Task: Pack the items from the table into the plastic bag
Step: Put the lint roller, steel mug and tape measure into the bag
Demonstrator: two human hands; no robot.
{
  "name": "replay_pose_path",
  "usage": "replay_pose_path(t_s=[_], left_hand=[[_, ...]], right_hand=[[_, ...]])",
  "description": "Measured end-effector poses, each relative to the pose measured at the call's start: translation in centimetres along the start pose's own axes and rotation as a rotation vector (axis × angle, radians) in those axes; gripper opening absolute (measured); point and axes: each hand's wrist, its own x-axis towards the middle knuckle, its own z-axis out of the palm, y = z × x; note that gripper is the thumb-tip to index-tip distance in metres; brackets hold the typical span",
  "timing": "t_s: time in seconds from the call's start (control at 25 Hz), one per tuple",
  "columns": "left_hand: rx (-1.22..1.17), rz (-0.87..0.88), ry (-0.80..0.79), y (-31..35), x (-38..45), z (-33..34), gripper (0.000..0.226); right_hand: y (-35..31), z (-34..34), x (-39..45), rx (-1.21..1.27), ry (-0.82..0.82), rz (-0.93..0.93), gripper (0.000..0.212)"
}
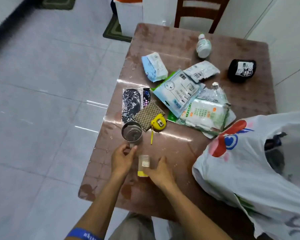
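We hold a metal cup and a small clear jar at the near edge of the table

Our left hand pinches the handle of the metal cup, which looks empty; our right hand curls round the clear jar with its yellow lid, lying on its side, white label unreadable. The white plastic bag, printed red and blue, stands open at the right with something dark inside. On the brown table lie a yellow tape measure, a patterned pouch, dark eye masks, several plastic packets, a white bottle and a black roll; their print is too small to read
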Motion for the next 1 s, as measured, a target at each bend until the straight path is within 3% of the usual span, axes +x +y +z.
replay_pose_path(t_s=[0.08,0.16,0.28,0.44,0.56,0.64,0.76,0.88,1.0], left_hand=[[-0.091,-0.002,-0.035,-0.4,0.3,-0.5,0.018],[-0.153,-0.013,-0.065,0.2,0.6,-0.7,0.017],[-0.245,0.018,-0.088,2.9,0.7,-1.5,0.021],[-0.277,0.161,-0.152,9.5,-0.8,-1.2,0.020],[-0.290,0.327,-0.260,16.0,-4.2,1.3,0.018],[-0.332,0.407,-0.330,19.8,-6.9,3.5,0.018],[-0.388,0.469,-0.391,23.0,-10.5,6.0,0.018],[-0.323,0.529,-0.431,24.4,-13.8,8.1,0.025],[-0.250,0.564,-0.459,25.5,-16.2,9.6,0.022]], right_hand=[[-1.1,1.2,0.5,-0.016,0.046,-0.029,0.090],[-2.4,2.0,0.7,-0.004,0.056,-0.076,0.067],[-3.5,-0.1,-1.1,0.359,0.018,-0.043,0.041],[-2.8,-9.7,-10.6,0.629,0.137,-0.332,0.044],[-0.3,-19.0,-19.4,0.758,0.288,-0.591,0.066],[3.2,-24.7,-22.8,0.739,0.523,-0.651,0.067],[10.0,-31.1,-21.6,0.457,0.790,-0.472,0.059],[15.6,-33.0,-15.3,0.121,0.777,-0.260,0.051],[17.4,-33.2,-11.9,0.151,0.874,-0.361,0.042]])
